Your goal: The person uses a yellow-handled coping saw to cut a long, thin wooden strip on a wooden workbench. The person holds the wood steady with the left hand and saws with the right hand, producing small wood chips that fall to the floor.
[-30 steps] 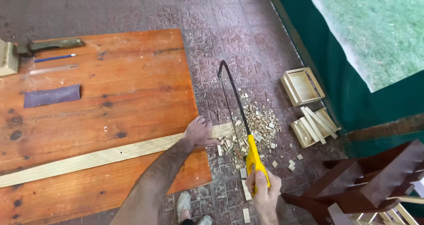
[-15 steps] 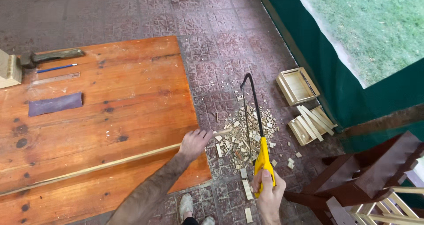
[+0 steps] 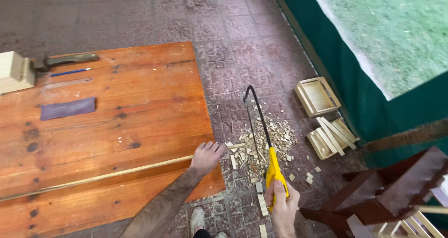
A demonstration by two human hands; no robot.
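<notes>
Wood strip pinned at the worktop corner, hacksaw poised beside its free end.

We note the thin wood strip (image 3: 116, 174) lying slantwise across the orange plank worktop (image 3: 140, 107), its tip jutting past the right edge, presumably so a cut can fall clear of the boards. Our left hand (image 3: 206, 155) presses flat on the strip at that edge, fingers spread, clamping rather than gripping. Our right hand (image 3: 281, 205) is wrapped tight round the yellow handle of the hacksaw (image 3: 261, 135), whose frame points away from us, over a heap of offcuts (image 3: 266, 140) on the patterned tile floor (image 3: 224, 37). Farther off: a sandpaper sheet (image 3: 67, 108), blue pencil (image 3: 70, 72), steel ruler (image 3: 68, 83) and wood block (image 3: 14, 72) on the worktop; small wooden boxes (image 3: 317, 96) by a green wall (image 3: 354, 93).
</notes>
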